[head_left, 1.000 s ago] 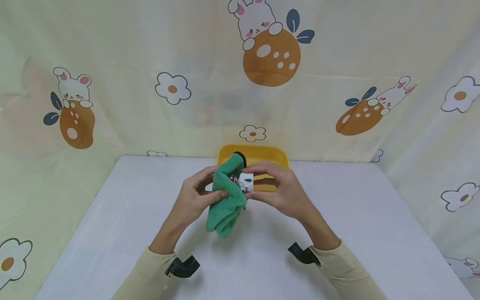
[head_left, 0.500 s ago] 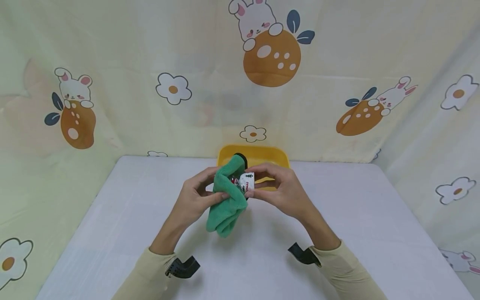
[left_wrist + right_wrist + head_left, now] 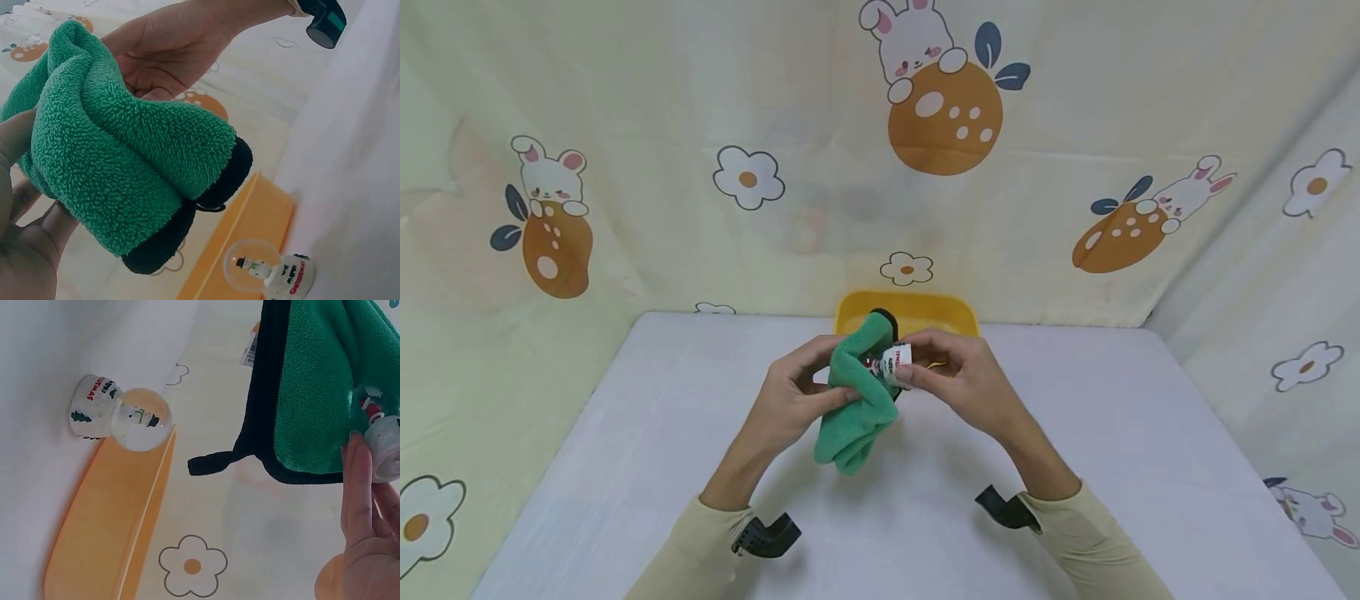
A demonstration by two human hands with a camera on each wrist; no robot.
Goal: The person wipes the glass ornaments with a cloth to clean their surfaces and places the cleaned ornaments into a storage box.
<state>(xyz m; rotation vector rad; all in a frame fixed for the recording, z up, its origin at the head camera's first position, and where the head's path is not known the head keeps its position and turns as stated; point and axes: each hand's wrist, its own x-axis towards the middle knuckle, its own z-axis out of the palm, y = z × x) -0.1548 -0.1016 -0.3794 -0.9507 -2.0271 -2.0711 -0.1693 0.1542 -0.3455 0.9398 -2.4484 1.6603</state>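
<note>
A small snow globe [image 3: 897, 363] with a white printed base lies tipped sideways between the hands in the head view. My left hand [image 3: 796, 385] grips a green cloth [image 3: 853, 429] that wraps around the globe's ball. With thumb and fingers, my right hand [image 3: 964, 375] pinches the base. In the right wrist view a red figure shows inside the ball against the cloth, and the fingers hold the base [image 3: 386, 447]. Folded cloth [image 3: 106, 144] with black edging hides the held globe in the left wrist view.
A yellow tray [image 3: 917, 310] stands behind the hands at the table's [image 3: 700, 417] back edge. Beside it, another snow globe [image 3: 94, 409] with a snowman stands on the table, hidden in the head view. A patterned curtain [image 3: 820, 208] hangs behind and at the sides.
The snow globe's base has turned in my right fingers, from a tree print to lettering. My right thumb has shifted up over the base. The left hand keeps its grip on the cloth.
</note>
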